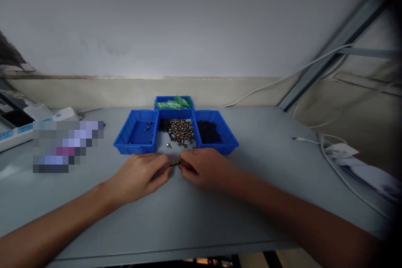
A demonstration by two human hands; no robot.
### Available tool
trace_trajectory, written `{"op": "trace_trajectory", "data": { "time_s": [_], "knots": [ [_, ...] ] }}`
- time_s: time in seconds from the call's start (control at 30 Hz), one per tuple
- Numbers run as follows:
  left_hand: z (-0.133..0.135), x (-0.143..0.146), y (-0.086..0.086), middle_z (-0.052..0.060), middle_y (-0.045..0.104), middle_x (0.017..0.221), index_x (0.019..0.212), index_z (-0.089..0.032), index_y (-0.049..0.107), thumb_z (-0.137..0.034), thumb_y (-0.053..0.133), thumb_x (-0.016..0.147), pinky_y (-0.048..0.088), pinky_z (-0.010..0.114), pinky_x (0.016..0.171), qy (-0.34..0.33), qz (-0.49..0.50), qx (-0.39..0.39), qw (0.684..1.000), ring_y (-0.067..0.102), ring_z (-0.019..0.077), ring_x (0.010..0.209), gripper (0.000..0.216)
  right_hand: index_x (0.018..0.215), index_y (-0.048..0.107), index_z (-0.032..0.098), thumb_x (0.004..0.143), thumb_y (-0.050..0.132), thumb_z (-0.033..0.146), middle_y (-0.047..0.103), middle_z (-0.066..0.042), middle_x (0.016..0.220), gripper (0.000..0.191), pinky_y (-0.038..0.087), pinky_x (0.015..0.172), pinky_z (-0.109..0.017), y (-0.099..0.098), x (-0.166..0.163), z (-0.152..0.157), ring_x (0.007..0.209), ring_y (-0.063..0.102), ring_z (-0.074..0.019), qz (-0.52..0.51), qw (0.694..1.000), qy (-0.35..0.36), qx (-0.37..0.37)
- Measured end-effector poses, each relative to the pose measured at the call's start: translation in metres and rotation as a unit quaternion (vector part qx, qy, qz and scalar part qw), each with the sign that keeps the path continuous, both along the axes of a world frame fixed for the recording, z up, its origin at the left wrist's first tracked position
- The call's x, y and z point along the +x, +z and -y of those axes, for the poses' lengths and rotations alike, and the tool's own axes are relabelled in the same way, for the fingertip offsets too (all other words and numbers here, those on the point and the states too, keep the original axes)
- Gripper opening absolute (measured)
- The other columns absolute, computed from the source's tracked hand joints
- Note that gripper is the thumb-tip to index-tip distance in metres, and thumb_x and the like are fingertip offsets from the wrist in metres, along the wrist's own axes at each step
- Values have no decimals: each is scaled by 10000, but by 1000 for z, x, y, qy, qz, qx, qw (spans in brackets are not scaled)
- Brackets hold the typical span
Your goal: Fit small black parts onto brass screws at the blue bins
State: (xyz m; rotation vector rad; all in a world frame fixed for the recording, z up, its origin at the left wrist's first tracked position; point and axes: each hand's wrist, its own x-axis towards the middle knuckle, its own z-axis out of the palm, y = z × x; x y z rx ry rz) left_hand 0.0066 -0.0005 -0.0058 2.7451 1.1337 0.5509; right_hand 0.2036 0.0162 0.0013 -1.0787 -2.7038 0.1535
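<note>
My left hand and my right hand meet just in front of the blue bins, their fingertips pinched. A short, thin dark piece spans the small gap between them, one end in each pinch; its exact kind is too small to make out. Beyond my fingers lies a heap of small brass-coloured metal parts, with darker pieces at its left. One loose metal part rests nearer to me. The left blue bin holds a few such parts, and the right blue bin holds many small black pieces.
Behind the heap, another blue bin contains green plastic packaging. A white power strip and a pixelated patch are at the left. White cables run along the right side of the grey table. A wall rises behind.
</note>
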Motion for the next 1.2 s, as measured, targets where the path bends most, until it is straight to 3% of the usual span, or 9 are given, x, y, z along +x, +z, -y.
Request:
{"op": "trace_trajectory", "data": {
  "time_s": [0.17,0.33,0.57,0.93,1.2],
  "knots": [
    [-2,1,-1,-21,507,603,763,-160,504,-240,404,843,351,207,502,18,-28,-20,999,503,102,546,150,767,511,181,772,452,253,544,15,611,93,279,503,-225,-1,-1,-1,551,484,-106,-30,999,-2,-23],
    [-2,1,-5,-15,515,612,707,-157,476,-229,405,837,358,214,516,-9,-39,-14,999,512,104,557,165,804,508,183,789,445,274,563,10,636,112,300,504,-220,1,-1,3,548,489,-99,-48,996,42,-61],
    [-3,0,-8,-1,535,665,746,-160,487,-231,390,851,375,236,562,-49,-48,-15,998,522,122,611,159,780,492,194,784,439,260,539,18,628,85,323,525,-219,2,-1,5,547,479,-102,-45,994,85,-60],
    [-1,0,1,-16,524,627,771,-162,513,-243,408,838,358,210,519,32,-38,-32,998,509,108,567,148,816,528,186,784,443,256,563,13,609,115,287,503,-228,0,0,0,561,508,-119,-5,1000,0,-12],
    [0,-2,0,14,531,722,833,-160,542,-274,374,873,403,224,586,-11,3,-14,1000,511,122,673,206,751,516,190,809,422,266,584,0,627,134,296,483,-237,-5,0,-2,551,520,-124,-5,999,22,-46]
  ]
}}
